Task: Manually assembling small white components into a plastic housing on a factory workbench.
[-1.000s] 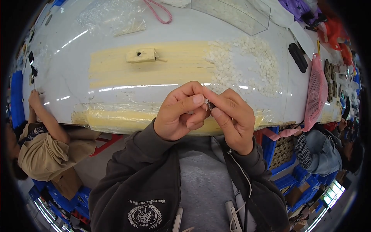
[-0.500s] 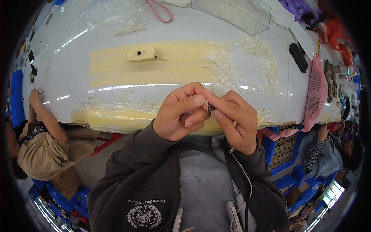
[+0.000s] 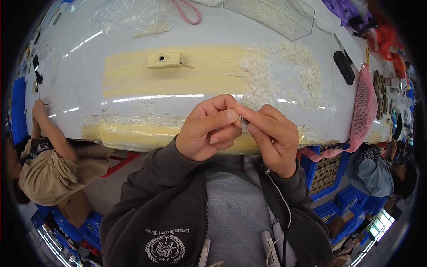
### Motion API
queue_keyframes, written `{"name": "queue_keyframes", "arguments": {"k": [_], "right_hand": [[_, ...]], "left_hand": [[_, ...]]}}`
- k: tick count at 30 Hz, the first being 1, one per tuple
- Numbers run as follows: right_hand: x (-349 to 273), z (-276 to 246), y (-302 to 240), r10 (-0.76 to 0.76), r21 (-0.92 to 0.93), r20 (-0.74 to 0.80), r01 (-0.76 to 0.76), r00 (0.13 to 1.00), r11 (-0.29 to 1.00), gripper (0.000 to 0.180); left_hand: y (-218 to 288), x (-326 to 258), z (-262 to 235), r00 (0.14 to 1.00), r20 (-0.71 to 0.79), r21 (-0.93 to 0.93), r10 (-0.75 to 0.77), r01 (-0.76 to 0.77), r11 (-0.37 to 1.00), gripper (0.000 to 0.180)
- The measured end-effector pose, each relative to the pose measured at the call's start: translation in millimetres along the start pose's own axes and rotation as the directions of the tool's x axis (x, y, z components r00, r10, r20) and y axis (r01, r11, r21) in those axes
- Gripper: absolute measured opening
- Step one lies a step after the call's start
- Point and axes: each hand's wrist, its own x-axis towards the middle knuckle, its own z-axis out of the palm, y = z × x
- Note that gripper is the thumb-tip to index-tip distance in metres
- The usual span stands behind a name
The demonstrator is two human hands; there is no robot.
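Note:
Above the table's front edge, my two hands meet, fingertips almost touching. My left hand (image 3: 209,129) is closed, thumb and forefinger pinched together with a pale bit at their tips. My right hand (image 3: 275,138) pinches a small dark, metallic-looking piece (image 3: 244,121) between thumb and forefinger; it is too small to name. Behind them on the table lies a pale yellow block (image 3: 164,60) with a dark round hole, a thin sliver sticking out at its right end. It rests on a patch of yellow tape strips (image 3: 129,82). Many small white chips (image 3: 307,80) are scattered to the right.
A clear plastic box (image 3: 271,18) stands at the back, near a pink cord loop (image 3: 191,20) and clear plastic bags (image 3: 129,18). To the right lie a black case (image 3: 343,67) and a pink mesh bag (image 3: 362,107). Co-workers sit on both sides; blue crates (image 3: 324,178) stand below.
My hands stay together with only slight finger movement; the right hand has shifted a little to the right. The co-worker's hand at the right has dropped out of sight.

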Motion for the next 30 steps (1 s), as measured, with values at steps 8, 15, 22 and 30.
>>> {"name": "queue_keyframes", "arguments": {"k": [8, 15, 22, 30], "right_hand": [[0.4, -1.8, 0.7, 0.019, 0.040, 0.022, -0.020, 1.000, 0.999, 0.037], [1.7, -3.7, -1.8, 0.025, 0.069, 0.027, -0.027, 0.999, 0.997, 0.038], [-1.0, -5.1, -1.7, 0.067, 0.100, 0.049, -0.071, 0.997, 0.992, 0.036], [-0.5, -6.6, -0.9, 0.075, 0.119, 0.068, -0.083, 0.995, 0.989, 0.036]], "left_hand": [[2.5, -0.1, -1.8, 0.998, 0.046, -0.057, -0.045, 0.048, 0.997, 0.006], [-1.0, 0.0, -3.9, 0.994, 0.079, -0.100, -0.076, 0.084, 0.991, 0.008], [-1.3, -0.5, -4.5, 0.993, 0.073, -0.126, -0.094, 0.102, 0.987, 0.008], [-1.8, -0.1, -1.9, 0.995, 0.019, -0.061, -0.095, 0.096, 0.993, 0.008]]}}
